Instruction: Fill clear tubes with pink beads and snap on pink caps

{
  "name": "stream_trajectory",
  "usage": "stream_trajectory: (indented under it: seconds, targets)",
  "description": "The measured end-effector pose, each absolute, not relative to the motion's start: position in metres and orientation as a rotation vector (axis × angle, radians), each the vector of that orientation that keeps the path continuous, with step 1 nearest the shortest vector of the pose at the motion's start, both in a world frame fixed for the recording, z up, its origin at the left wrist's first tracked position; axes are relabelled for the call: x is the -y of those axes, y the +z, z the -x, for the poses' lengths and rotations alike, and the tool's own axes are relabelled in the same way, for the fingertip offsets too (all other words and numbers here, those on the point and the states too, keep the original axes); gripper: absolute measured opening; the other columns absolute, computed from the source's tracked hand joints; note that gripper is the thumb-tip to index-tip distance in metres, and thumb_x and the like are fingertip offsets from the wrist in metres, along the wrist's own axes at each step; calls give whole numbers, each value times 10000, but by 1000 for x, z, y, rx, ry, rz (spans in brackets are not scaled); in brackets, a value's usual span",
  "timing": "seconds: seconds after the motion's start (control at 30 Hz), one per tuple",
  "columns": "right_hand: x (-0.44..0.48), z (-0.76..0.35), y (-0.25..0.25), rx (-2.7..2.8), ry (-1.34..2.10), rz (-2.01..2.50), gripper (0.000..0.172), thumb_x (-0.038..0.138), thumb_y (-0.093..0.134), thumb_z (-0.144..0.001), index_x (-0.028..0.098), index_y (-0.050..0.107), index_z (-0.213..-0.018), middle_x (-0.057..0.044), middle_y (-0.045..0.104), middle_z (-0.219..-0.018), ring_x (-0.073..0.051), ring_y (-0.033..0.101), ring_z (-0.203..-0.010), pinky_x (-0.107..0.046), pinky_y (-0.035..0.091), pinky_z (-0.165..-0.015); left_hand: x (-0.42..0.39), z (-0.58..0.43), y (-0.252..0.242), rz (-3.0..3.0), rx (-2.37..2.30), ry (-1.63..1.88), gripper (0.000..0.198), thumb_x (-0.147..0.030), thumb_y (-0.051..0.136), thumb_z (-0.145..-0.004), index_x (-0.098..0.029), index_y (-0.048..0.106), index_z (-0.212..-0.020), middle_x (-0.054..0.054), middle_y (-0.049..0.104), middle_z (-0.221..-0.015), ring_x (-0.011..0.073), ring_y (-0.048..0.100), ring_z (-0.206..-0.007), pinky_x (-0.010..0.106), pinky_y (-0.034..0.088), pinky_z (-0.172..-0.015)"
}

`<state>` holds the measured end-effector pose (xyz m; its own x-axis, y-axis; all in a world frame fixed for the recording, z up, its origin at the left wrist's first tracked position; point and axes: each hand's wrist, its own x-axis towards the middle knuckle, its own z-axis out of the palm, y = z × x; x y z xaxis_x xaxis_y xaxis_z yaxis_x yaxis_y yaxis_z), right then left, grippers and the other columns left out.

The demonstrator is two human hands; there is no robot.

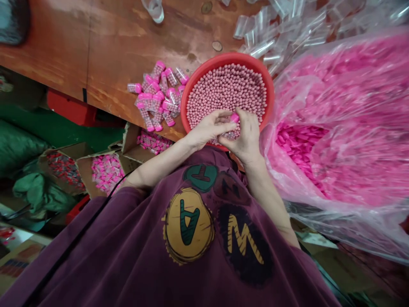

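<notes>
Over the near side of a red bowl (271, 91) full of pink beads (226, 89), my two hands meet at a small clear plastic tube (230, 134) with a bright pink cap (234, 117). My left hand (209, 127) reaches in from the left, its thumb and fingers closed at the tube near the cap. Curled round the tube from the other side is my right hand (247, 135), thumb below and fingers by the cap. Fingers hide much of the tube. Left of the bowl lies a pile of bead-filled tubes with pink caps (156, 96).
Empty clear tubes (281, 30) lie scattered at the back right of the wooden table (118, 47). A large plastic bag of pink caps (351, 128) fills the right side. Below the table's left edge stand cardboard boxes (84, 168) of small pink and red pieces.
</notes>
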<state>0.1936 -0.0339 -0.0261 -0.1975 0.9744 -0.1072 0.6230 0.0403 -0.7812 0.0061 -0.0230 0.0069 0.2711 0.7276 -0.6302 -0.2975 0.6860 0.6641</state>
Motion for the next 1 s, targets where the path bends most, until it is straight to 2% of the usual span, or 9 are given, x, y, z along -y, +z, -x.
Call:
stream_trajectory:
  seconds: [0.07,0.13,0.23,0.33,0.47,0.57,0.77,0.9,1.0]
  targets:
    - [36,-191,-35,1955,966,1616,770,545,960,-884,231,722,-1545,-193,770,-1453,-506,687,-1442,-849,488,-1350,22,-11,3,-538,-1161,734,299,-98,896,-988,-164,828,-1271,88,864,-1341,248,779,-1419,362,583,-1287]
    - [39,-189,-44,2017,907,1645,811,540,924,-913,198,683,-1608,-205,759,-1433,-504,680,-1417,-846,496,-1325,20,-17,-1,-546,-1191,724,241,-56,816,-1016,-156,838,-1234,80,879,-1291,228,787,-1400,344,576,-1287]
    - [42,-185,-53,2024,816,1708,893,531,888,-932,211,592,-1712,-218,732,-1501,-477,662,-1396,-792,536,-1284,16,-20,-5,-468,-1152,697,173,-163,735,-1127,-157,853,-1254,71,889,-1212,205,823,-1275,350,620,-1218]
    - [43,-182,-55,2047,799,1727,917,519,907,-890,210,585,-1691,-236,709,-1550,-485,646,-1394,-782,555,-1246,15,-16,-2,-397,-1122,655,205,-295,748,-1174,-155,856,-1276,63,883,-1105,190,835,-1084,348,659,-1106]
    - [40,-179,-49,2116,802,1725,748,534,914,-909,176,670,-1519,-237,699,-1453,-519,626,-1415,-810,518,-1264,14,-13,4,-322,-1171,624,192,-228,671,-1213,-156,845,-1252,17,841,-939,155,783,-919,310,651,-1013]
    - [37,-176,-43,2182,768,1718,616,527,884,-939,175,700,-1410,-212,705,-1325,-492,648,-1331,-776,545,-1228,16,-13,10,-276,-1185,632,231,-165,618,-1222,-143,842,-1167,-10,773,-827,132,716,-810,282,628,-940]
    - [33,-166,-13,2353,683,1784,574,555,786,-999,114,696,-1356,-213,701,-1230,-459,669,-1219,-716,588,-1110,17,-12,23,-227,-1167,660,126,-228,768,-1173,-145,833,-1105,-25,745,-798,107,697,-732,233,588,-814]
    - [26,-158,4,2430,724,1916,495,514,756,-1027,115,710,-1315,-231,684,-1236,-475,653,-1274,-692,564,-1130,12,-12,26,-221,-1168,652,246,-145,664,-1202,-143,829,-1019,-29,712,-749,95,651,-699,219,553,-762]
    - [24,-150,-3,2450,774,1955,469,482,765,-1010,99,719,-1275,-243,686,-1226,-492,654,-1281,-712,568,-1125,8,-8,21,-211,-1229,629,349,-64,608,-1191,-136,801,-909,-27,693,-724,90,620,-694,217,531,-751]
